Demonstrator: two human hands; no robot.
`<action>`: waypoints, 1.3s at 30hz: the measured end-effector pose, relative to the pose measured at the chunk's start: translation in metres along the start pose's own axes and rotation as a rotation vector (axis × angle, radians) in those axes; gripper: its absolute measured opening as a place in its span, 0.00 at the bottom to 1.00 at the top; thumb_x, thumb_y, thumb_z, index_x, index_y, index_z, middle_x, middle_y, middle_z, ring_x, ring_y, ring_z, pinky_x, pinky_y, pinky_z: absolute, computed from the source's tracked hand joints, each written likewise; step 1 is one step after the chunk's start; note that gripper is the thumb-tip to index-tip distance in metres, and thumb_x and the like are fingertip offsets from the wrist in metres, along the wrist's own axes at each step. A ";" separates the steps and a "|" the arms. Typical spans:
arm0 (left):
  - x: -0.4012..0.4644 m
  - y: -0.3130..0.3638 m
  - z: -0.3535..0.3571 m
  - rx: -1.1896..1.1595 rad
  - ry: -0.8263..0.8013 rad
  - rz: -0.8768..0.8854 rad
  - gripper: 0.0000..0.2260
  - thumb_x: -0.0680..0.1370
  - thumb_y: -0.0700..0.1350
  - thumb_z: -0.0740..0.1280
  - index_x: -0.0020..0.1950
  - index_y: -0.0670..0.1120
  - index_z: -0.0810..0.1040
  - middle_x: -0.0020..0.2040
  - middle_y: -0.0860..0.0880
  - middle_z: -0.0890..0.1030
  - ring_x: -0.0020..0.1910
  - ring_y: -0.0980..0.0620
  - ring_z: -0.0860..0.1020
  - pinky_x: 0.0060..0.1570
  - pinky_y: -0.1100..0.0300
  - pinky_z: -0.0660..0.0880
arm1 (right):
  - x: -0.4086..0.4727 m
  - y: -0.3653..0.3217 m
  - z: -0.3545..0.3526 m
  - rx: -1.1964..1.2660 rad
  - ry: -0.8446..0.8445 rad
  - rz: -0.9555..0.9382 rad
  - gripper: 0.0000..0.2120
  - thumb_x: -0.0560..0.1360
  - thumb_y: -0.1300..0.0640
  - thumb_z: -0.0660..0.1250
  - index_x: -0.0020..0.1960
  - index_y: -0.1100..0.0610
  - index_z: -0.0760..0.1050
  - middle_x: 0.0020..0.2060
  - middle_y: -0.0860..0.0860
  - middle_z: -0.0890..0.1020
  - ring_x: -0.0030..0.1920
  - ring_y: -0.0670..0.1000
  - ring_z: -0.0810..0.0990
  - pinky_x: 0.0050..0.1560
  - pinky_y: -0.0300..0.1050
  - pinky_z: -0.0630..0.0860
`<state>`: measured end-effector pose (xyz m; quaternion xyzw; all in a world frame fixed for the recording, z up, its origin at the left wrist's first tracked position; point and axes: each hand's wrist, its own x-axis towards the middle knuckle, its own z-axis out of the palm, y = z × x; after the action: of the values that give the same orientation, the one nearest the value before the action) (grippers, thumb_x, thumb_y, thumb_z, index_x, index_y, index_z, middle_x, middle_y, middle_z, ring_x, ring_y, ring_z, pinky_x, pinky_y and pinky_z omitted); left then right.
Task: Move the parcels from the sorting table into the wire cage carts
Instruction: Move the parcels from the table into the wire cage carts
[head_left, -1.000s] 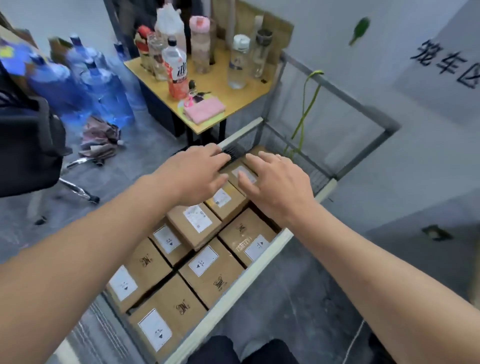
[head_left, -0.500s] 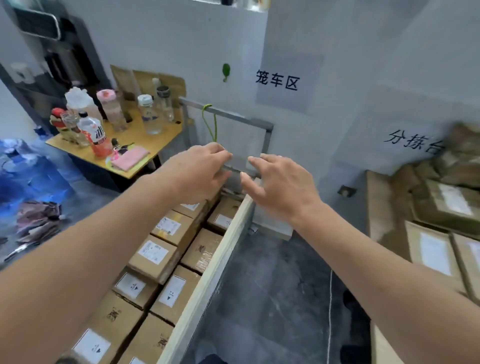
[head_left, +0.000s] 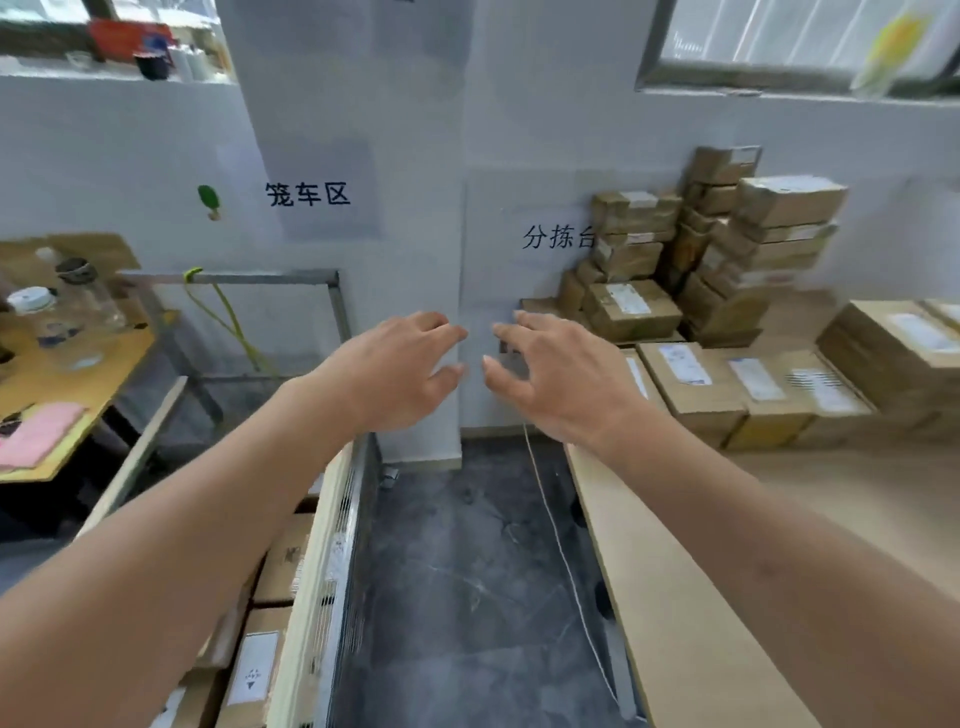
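Here my left hand (head_left: 400, 369) and right hand (head_left: 550, 379) hang empty in the air, fingers spread, close together above the dark floor (head_left: 467, 571) between the cage cart (head_left: 332, 545) on my left and the sorting table (head_left: 691, 597) on my right. Parcels (head_left: 691, 384) lie and stack at the table's far end by the wall; others (head_left: 260, 670) lie inside the cart. A yellow side table (head_left: 78, 384) with bottles stands further left.

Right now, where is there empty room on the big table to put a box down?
The sorting table is bare along its near part, in front of the row of parcels. The far corner is crowded with stacked parcels against the wall. Both hands are empty.
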<state>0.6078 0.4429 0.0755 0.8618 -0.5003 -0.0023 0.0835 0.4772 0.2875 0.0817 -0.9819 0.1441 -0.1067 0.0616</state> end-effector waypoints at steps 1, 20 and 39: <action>0.001 0.011 0.001 -0.005 -0.002 0.036 0.23 0.85 0.56 0.57 0.79 0.50 0.66 0.74 0.51 0.70 0.70 0.45 0.73 0.69 0.46 0.70 | -0.011 0.006 -0.004 0.006 0.005 0.026 0.28 0.82 0.35 0.56 0.78 0.47 0.69 0.77 0.50 0.70 0.76 0.53 0.69 0.71 0.54 0.71; -0.032 0.225 0.009 -0.017 -0.060 0.526 0.21 0.84 0.55 0.61 0.76 0.53 0.69 0.73 0.53 0.70 0.68 0.48 0.74 0.65 0.48 0.74 | -0.255 0.081 -0.079 0.016 0.128 0.495 0.25 0.81 0.39 0.62 0.75 0.46 0.72 0.72 0.43 0.75 0.70 0.50 0.74 0.63 0.52 0.77; 0.014 0.524 0.076 0.036 -0.068 0.486 0.20 0.83 0.55 0.62 0.75 0.54 0.69 0.69 0.51 0.71 0.60 0.47 0.76 0.58 0.49 0.79 | -0.414 0.329 -0.146 0.038 0.087 0.482 0.26 0.82 0.40 0.63 0.77 0.45 0.70 0.74 0.46 0.73 0.72 0.51 0.73 0.64 0.52 0.76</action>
<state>0.1570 0.1658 0.0783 0.7168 -0.6955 -0.0023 0.0492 -0.0318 0.0839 0.0943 -0.9122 0.3747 -0.1340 0.0973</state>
